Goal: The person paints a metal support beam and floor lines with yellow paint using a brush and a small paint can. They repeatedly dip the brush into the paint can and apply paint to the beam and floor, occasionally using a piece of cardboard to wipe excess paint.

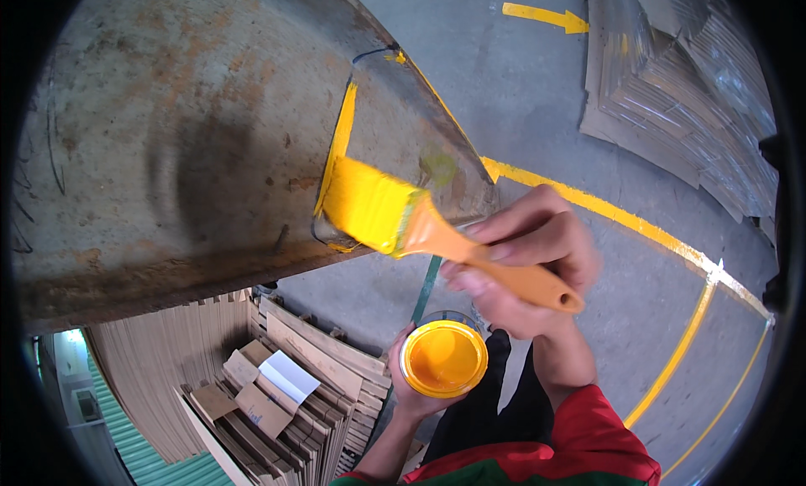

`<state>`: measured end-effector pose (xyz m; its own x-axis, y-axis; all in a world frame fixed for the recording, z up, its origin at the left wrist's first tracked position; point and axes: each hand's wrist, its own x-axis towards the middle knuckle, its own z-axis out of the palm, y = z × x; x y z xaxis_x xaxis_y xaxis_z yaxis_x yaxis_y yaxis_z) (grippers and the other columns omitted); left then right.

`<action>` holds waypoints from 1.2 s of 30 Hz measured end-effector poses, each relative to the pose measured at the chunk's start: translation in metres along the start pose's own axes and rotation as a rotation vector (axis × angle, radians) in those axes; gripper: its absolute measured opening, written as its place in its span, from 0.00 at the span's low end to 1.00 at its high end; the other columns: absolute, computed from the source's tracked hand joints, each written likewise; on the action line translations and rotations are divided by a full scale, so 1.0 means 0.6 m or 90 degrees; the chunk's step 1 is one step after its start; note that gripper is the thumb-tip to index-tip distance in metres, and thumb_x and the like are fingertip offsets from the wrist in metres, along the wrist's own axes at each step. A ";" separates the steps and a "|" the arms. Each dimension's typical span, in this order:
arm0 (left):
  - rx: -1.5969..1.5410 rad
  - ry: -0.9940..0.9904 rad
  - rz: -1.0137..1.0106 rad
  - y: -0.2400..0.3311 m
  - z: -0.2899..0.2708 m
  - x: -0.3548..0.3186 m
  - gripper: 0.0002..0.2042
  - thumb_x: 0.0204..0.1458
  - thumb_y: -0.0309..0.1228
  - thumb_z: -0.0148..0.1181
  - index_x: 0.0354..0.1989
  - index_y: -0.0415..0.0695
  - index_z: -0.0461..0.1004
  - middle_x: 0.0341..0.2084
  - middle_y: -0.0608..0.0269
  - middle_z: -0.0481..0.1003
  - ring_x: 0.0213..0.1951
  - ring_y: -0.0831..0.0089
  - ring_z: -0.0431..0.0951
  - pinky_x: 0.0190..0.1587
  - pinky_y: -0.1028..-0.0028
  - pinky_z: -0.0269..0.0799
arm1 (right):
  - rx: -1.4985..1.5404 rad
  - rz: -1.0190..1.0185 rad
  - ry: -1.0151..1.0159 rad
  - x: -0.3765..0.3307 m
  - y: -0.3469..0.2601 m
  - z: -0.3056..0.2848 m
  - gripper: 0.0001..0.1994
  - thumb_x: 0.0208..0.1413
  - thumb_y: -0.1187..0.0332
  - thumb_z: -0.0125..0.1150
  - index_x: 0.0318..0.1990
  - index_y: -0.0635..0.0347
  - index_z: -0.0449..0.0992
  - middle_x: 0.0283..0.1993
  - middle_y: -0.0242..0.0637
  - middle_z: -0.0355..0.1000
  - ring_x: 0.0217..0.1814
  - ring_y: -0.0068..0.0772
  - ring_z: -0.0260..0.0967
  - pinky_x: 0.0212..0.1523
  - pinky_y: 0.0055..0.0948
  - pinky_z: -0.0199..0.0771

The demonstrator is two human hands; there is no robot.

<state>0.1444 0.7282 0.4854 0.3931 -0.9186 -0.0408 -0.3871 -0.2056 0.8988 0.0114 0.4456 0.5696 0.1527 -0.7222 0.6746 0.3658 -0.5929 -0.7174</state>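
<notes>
My right hand [529, 259] grips the orange handle of a wide paintbrush [453, 238]. Its bristles are coated in yellow paint and lie against a rusty grey metal plate [243, 108], at the lower part of a yellow painted stripe [343, 120]. A dark hand-drawn line runs along this stripe and curves at both ends. Lower down, my left hand [409, 394] is wrapped round an uncapped can of yellow paint [407, 370], held upright below the brush. Yellow also shows along the plate's right edge.
Stacked flat cardboard [168, 377] stands at the lower left beside a wooden pallet [369, 410], with loose cardboard pieces and a white paper [288, 377] on top. More cardboard sheets [672, 91], partly under clear film, are at the upper right. Yellow lines [621, 217] cross the grey floor.
</notes>
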 end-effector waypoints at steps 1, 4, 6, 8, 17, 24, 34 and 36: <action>0.008 -0.001 -0.003 -0.001 0.001 0.001 0.64 0.25 0.46 0.89 0.71 0.38 0.51 0.69 0.42 0.59 0.69 0.49 0.62 0.72 0.53 0.56 | -0.004 0.009 0.025 -0.001 -0.001 -0.004 0.13 0.52 0.80 0.71 0.40 0.65 0.69 0.43 0.51 0.73 0.36 0.38 0.83 0.35 0.30 0.88; 0.003 -0.002 -0.010 -0.003 0.003 0.001 0.64 0.25 0.46 0.89 0.71 0.38 0.52 0.68 0.42 0.60 0.69 0.49 0.62 0.72 0.53 0.56 | -0.081 -0.021 0.097 -0.001 0.003 -0.002 0.14 0.52 0.80 0.70 0.40 0.64 0.69 0.43 0.50 0.73 0.36 0.38 0.82 0.36 0.29 0.86; 0.008 -0.003 -0.006 -0.001 -0.001 0.002 0.64 0.25 0.46 0.89 0.71 0.38 0.52 0.68 0.42 0.60 0.69 0.49 0.62 0.72 0.53 0.56 | -0.160 -0.054 0.214 -0.001 0.014 0.029 0.16 0.43 0.78 0.79 0.34 0.60 0.74 0.39 0.47 0.80 0.34 0.31 0.80 0.33 0.25 0.79; 0.019 -0.005 -0.012 0.001 -0.001 0.004 0.64 0.25 0.46 0.89 0.71 0.38 0.52 0.68 0.42 0.60 0.69 0.49 0.62 0.72 0.53 0.57 | -0.195 -0.095 0.250 0.003 0.028 0.051 0.16 0.42 0.77 0.80 0.34 0.60 0.74 0.40 0.46 0.80 0.33 0.32 0.80 0.32 0.25 0.80; 0.016 -0.002 -0.003 -0.001 -0.001 0.001 0.64 0.25 0.46 0.89 0.71 0.38 0.51 0.69 0.42 0.59 0.70 0.49 0.62 0.72 0.53 0.57 | -0.264 -0.177 0.099 -0.002 0.018 0.067 0.16 0.50 0.83 0.73 0.42 0.66 0.71 0.45 0.55 0.74 0.37 0.40 0.83 0.37 0.32 0.89; 0.074 -0.008 0.032 0.003 -0.008 0.007 0.66 0.26 0.39 0.90 0.73 0.39 0.46 0.65 0.49 0.61 0.66 0.57 0.67 0.69 0.56 0.64 | -0.089 0.014 0.195 0.007 0.006 0.023 0.16 0.50 0.79 0.76 0.42 0.63 0.73 0.44 0.50 0.80 0.39 0.37 0.84 0.36 0.29 0.86; 0.078 -0.015 0.041 0.017 -0.005 0.014 0.66 0.26 0.41 0.90 0.73 0.39 0.46 0.66 0.49 0.59 0.67 0.57 0.66 0.70 0.57 0.63 | 0.224 0.199 0.180 0.087 0.037 -0.043 0.14 0.61 0.79 0.66 0.50 0.67 0.68 0.49 0.55 0.78 0.39 0.39 0.84 0.36 0.32 0.88; 0.078 -0.019 0.034 0.017 -0.004 0.013 0.66 0.26 0.42 0.90 0.73 0.39 0.46 0.66 0.49 0.59 0.67 0.57 0.66 0.70 0.57 0.63 | 0.186 0.164 0.151 0.092 0.041 -0.044 0.13 0.61 0.79 0.66 0.49 0.68 0.69 0.49 0.55 0.78 0.39 0.38 0.84 0.37 0.32 0.89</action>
<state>0.1459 0.7197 0.4952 0.3454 -0.9384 -0.0095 -0.5069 -0.1951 0.8397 0.0048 0.3819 0.5847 0.0702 -0.9147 0.3980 0.5927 -0.2826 -0.7542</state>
